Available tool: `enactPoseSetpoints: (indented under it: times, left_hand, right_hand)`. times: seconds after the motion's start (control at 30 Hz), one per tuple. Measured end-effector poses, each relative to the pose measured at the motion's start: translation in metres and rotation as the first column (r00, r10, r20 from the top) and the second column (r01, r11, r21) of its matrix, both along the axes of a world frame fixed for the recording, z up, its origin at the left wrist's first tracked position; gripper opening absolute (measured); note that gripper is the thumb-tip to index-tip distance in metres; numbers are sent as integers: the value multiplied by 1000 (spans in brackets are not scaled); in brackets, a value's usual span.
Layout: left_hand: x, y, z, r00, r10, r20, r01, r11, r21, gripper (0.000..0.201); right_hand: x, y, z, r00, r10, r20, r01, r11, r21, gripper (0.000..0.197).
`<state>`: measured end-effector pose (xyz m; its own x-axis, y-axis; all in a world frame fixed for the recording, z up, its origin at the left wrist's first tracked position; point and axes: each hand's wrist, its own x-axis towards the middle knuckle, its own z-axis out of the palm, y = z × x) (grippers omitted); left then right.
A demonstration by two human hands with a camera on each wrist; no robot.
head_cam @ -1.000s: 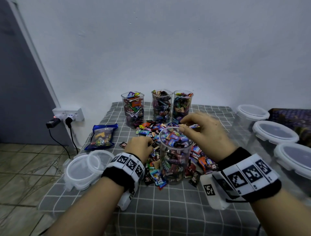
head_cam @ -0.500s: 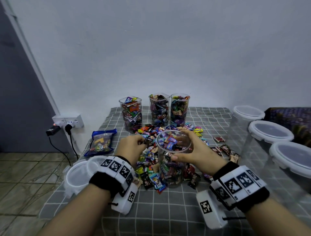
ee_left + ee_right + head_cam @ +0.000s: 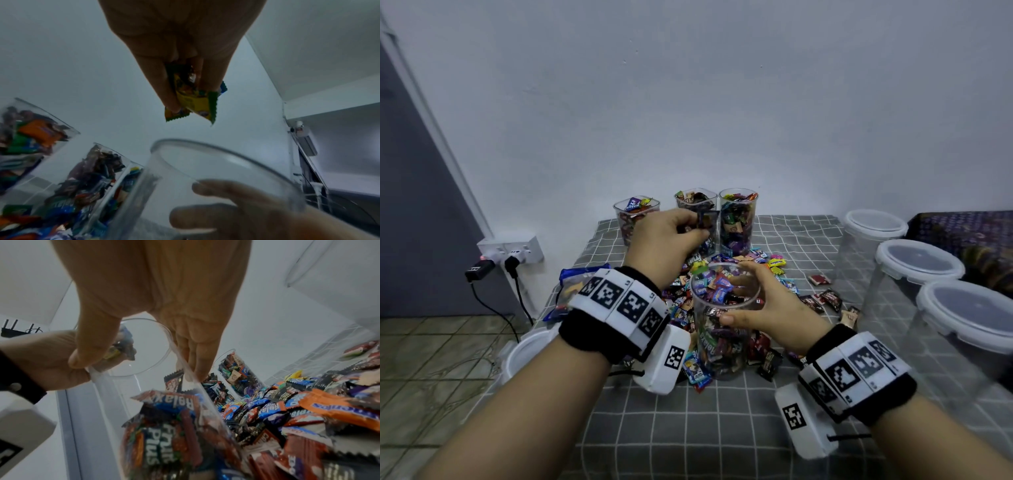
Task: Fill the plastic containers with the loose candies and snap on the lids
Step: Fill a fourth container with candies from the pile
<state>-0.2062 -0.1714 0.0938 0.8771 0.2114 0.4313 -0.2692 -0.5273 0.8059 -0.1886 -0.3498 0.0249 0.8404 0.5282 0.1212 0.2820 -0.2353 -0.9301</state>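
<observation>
A clear round container (image 3: 722, 339), partly filled with wrapped candies, stands in the middle of the checked tablecloth (image 3: 688, 428). My right hand (image 3: 739, 298) grips it near the rim, thumb in front and fingers behind. In the right wrist view the right hand (image 3: 139, 365) holds the container (image 3: 164, 402). My left hand (image 3: 698, 229) is raised behind and above the container, pinching a few candies (image 3: 195, 100) in yellow-green wrappers over the rim (image 3: 216, 155). Loose candies (image 3: 777, 263) lie heaped around the container's base.
Three full open containers (image 3: 738, 219) stand at the back by the wall. Three lidded empty containers (image 3: 919, 260) line the right edge. Loose lids (image 3: 530, 346) and a blue candy bag (image 3: 575, 284) lie at the left. A wall socket (image 3: 510, 250) sits left of the table.
My left hand has risen from the candy pile with candies, up behind the container. My right hand went from above the rim down to gripping the container's side.
</observation>
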Motion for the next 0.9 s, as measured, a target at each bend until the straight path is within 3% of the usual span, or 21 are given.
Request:
enactPoseSetpoints:
  times: [0.37, 0.6, 0.77, 0.9]
  left_hand:
    - [-1, -19, -21, 987, -147, -70, 158, 966, 204, 21]
    - [-1, -17, -24, 980, -189, -68, 199, 962, 187, 25]
    - [-1, -16, -25, 965, -254, -71, 259, 962, 88, 30]
    - [-3, -14, -24, 966, -257, -32, 257, 966, -1, 30]
  right_hand:
    - [1, 0, -1, 1000, -14, 16, 14, 1000, 12, 79]
    - [2, -1, -4, 1000, -8, 29, 8, 1000, 12, 72]
    - [4, 0, -6, 998, -39, 50, 41, 998, -38, 94]
    - [2, 0, -4, 999, -35, 34, 36, 998, -46, 89]
